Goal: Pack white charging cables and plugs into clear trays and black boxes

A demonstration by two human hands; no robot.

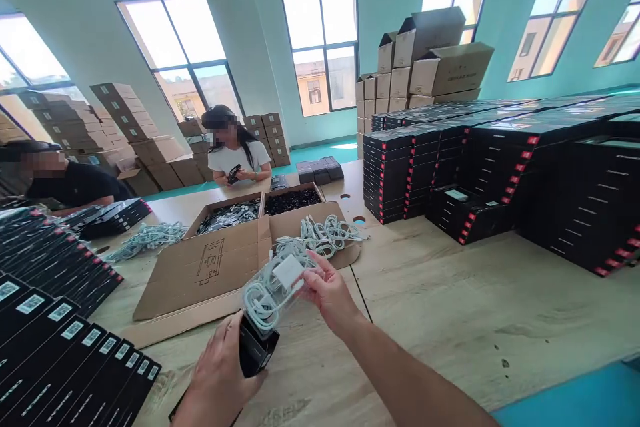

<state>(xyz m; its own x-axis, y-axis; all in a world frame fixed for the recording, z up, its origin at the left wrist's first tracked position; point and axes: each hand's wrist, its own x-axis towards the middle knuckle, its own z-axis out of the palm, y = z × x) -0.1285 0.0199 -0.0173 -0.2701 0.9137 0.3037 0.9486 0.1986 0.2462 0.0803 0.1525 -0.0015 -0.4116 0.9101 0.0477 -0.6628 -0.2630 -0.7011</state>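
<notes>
My left hand (215,367) is wrapped round a small black box (255,347), tilted above the wooden table. At the box's upper end is a clear plastic tray (267,280) with a coiled white cable (263,303) and a white charger (289,271) in it. How far the tray sits inside the box is hidden. My right hand (327,290) pinches the tray's far right end between thumb and fingers. Behind the tray, a pile of white cables (325,235) lies on an open cardboard flap (205,273).
Stacks of black boxes stand left (75,353) and right (425,167) on the wooden table (440,320). An open carton (227,213) holds small parts. Another person (240,153) faces me across the table; a second person (75,180) is at far left. Brown cartons (400,80) line the wall.
</notes>
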